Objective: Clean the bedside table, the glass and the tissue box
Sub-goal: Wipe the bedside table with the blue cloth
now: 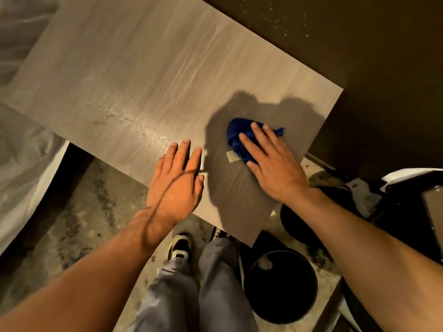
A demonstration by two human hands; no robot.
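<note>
The bedside table has a grey wood-grain top that fills the middle of the head view, with a faint wet streak across its near left part. My right hand lies flat on a crumpled blue cloth near the table's right front corner, fingers spread over it. A small pale label sticks out from under the cloth. My left hand rests flat at the front edge, fingers apart, holding nothing. No glass or tissue box is in view.
A black round bin stands on the floor below the right corner, with a second dark bin behind it. White bedding lies to the left. A dark wall runs behind the table. My legs and shoes are below.
</note>
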